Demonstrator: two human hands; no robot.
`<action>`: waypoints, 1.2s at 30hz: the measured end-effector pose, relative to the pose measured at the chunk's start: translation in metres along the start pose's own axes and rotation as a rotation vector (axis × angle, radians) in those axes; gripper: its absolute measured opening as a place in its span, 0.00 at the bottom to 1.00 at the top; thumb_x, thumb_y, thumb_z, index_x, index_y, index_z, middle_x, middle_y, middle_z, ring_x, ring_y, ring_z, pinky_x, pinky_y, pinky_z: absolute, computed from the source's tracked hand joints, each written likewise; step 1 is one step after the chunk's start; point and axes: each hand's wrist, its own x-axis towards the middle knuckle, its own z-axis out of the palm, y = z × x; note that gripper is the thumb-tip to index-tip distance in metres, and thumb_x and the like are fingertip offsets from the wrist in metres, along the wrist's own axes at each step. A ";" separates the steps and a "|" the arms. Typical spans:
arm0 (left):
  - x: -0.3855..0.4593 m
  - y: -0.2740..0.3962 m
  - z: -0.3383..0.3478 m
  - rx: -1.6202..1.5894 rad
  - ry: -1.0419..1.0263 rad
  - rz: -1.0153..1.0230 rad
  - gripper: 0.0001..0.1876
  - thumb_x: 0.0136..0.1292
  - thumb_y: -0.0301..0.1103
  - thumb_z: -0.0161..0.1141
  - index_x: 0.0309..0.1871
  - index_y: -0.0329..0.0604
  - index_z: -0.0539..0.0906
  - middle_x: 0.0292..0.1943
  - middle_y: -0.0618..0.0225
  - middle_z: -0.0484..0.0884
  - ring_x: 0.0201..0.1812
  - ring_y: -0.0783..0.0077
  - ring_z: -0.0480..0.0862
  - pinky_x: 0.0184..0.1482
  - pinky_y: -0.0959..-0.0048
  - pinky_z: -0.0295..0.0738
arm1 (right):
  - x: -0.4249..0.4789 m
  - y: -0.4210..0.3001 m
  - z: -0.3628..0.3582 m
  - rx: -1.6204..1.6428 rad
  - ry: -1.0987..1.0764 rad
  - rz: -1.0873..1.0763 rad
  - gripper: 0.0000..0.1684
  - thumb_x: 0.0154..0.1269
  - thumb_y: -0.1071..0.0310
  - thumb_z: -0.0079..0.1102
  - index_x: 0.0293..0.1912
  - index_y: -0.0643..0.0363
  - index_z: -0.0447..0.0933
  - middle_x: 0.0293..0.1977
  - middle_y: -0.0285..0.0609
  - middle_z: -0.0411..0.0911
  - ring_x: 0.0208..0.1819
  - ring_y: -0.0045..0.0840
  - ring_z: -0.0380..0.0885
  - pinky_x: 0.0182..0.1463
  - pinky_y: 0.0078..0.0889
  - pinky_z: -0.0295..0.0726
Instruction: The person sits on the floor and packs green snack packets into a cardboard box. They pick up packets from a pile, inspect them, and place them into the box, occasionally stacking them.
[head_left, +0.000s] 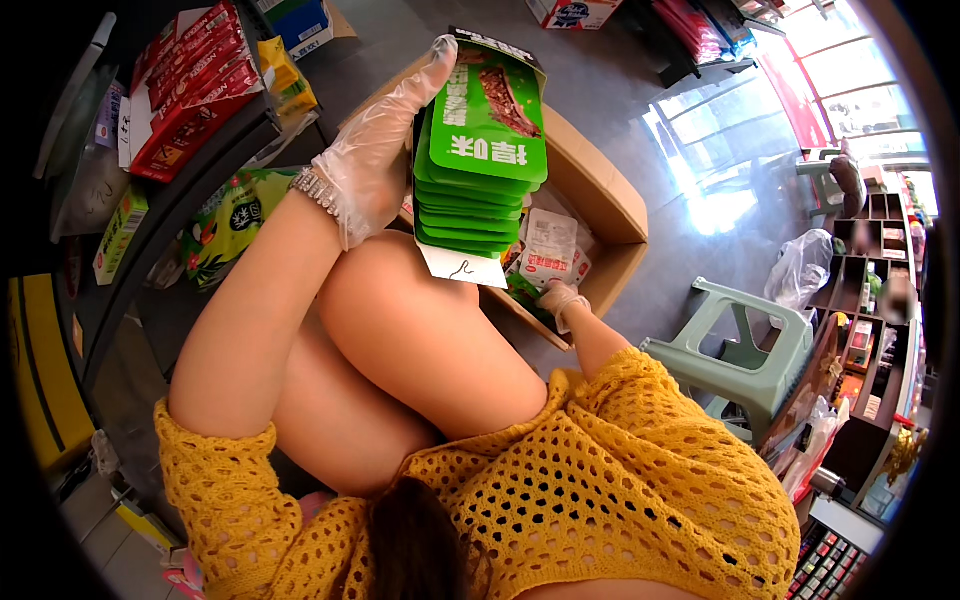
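My left hand (386, 150), in a clear plastic glove, holds a display box packed with green snack packets (484, 150) above my knee. The box's white flap points towards me. My right hand (564, 298), gloved too, reaches into an open cardboard carton (600, 187) on the floor. Its fingers are at a green packet (525, 291) and a white and red packet (550, 244) among other loose packets. The fingertips are partly hidden, so whether they grip anything is unclear.
A shelf at the left bears a red box of Nescafé packs (195, 97). Near it lies a green patterned bag (240, 221). A pale green plastic stool (739, 345) stands right of the carton, before dark shelving (862, 300). A beer carton (574, 11) lies at the top.
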 end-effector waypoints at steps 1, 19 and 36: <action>-0.001 0.001 0.002 -0.027 -0.020 -0.034 0.35 0.63 0.60 0.57 0.62 0.38 0.73 0.55 0.57 0.80 0.55 0.61 0.81 0.59 0.62 0.76 | 0.004 0.005 -0.004 -0.031 -0.040 -0.036 0.27 0.53 0.55 0.64 0.54 0.47 0.78 0.55 0.46 0.76 0.59 0.40 0.73 0.62 0.36 0.72; -0.008 0.002 0.016 -0.025 0.005 0.035 0.29 0.66 0.56 0.56 0.60 0.43 0.75 0.55 0.62 0.80 0.55 0.67 0.80 0.60 0.65 0.75 | -0.247 -0.087 -0.218 1.667 -0.238 -0.908 0.34 0.61 0.71 0.64 0.65 0.65 0.64 0.55 0.50 0.75 0.51 0.28 0.80 0.53 0.25 0.83; -0.005 0.004 0.005 -0.056 -0.038 0.002 0.33 0.67 0.60 0.52 0.63 0.43 0.72 0.57 0.60 0.79 0.55 0.65 0.80 0.59 0.63 0.76 | -0.258 -0.127 -0.212 1.352 0.215 -0.998 0.37 0.63 0.72 0.61 0.70 0.60 0.58 0.18 0.31 0.73 0.18 0.12 0.69 0.24 0.16 0.68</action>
